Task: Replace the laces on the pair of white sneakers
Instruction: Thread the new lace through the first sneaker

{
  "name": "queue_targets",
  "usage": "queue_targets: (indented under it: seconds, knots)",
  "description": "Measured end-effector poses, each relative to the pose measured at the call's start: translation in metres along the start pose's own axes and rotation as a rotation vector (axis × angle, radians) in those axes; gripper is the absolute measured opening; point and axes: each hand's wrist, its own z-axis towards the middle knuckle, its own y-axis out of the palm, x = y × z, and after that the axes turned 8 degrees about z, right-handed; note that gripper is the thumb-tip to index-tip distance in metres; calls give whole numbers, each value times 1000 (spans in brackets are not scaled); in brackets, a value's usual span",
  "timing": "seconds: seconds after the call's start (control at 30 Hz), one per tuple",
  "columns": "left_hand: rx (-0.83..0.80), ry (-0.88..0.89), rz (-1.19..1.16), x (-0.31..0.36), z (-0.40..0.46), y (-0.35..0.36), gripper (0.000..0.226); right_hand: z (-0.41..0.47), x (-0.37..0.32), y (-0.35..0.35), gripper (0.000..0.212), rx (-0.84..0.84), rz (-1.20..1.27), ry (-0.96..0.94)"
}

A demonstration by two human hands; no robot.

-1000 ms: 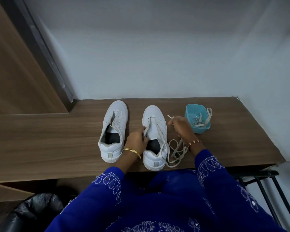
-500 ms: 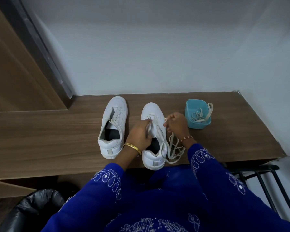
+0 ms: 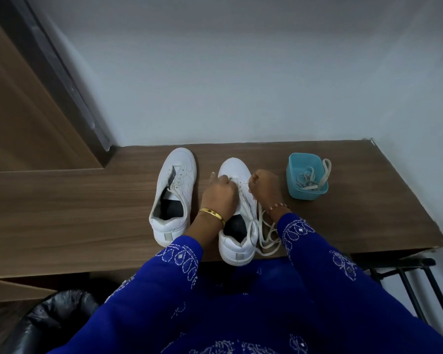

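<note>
Two white sneakers stand side by side on the wooden shelf (image 3: 87, 200), toes toward the wall. The left sneaker (image 3: 174, 192) has no lace and stands untouched. Both hands are at the front eyelets of the right sneaker (image 3: 237, 226). My left hand (image 3: 219, 195) pinches one end of the cream lace, whose tip sticks up beside the fingers. My right hand (image 3: 264, 187) pinches the lace at the shoe's right side. The rest of the cream lace (image 3: 266, 236) lies looped on the shelf to the right of the heel.
A small teal tub (image 3: 296, 190) with more laces in it, one hanging over its rim, stands at the right of the shelf. A wooden door or panel rises at the left. A black bag (image 3: 49, 320) sits below left, and a black metal rack (image 3: 414, 284) below right.
My left hand has moved from the shoe's tongue forward to the front eyelets and now pinches a lace end. My right hand came in from beside the tub to the shoe.
</note>
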Motion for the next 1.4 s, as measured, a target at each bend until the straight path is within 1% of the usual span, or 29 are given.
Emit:
queue_targets:
  seconds: [0.07,0.1,0.23,0.3,0.4,0.57,0.63,0.7,0.77,0.87,0.93,1.07,1.23,1.4]
  knots:
    - [-105,-49,101,0,3,0,36,2,0,2,17,-8,-19,-35]
    - [-118,-60,99,0,4,1,37,3,1,2,17,-14,-30,-50]
    - [-156,-77,-33,2,11,6,32,6,6,3,18,-20,-60,-98]
    - [-154,-101,-136,1,12,9,32,6,7,5,18,-21,-59,-122]
    - [-143,-106,-248,-1,12,12,38,8,8,5,18,-22,-39,-130]
    - [-197,-63,-362,-10,10,13,49,11,7,8,16,-66,1,-145]
    - [-226,-46,-358,-13,12,14,50,14,11,11,15,-105,55,-110]
    - [-225,-59,-356,-13,15,15,44,19,16,13,15,-150,139,-71]
    - [-231,-136,-378,-10,21,9,36,21,18,13,14,-185,208,-43]
    - [-310,-239,-349,-8,35,-4,32,22,17,11,12,-213,307,-16]
    - [-292,-266,-293,-7,42,-8,29,23,17,10,11,-239,322,-20]
    - [-173,-336,-162,0,41,2,24,23,15,8,9,-288,307,-67]
    - [-183,-354,-152,-1,46,7,23,19,17,9,10,-277,384,-34]
    - [-199,-372,-159,-5,49,13,24,17,16,8,10,-255,406,-2]
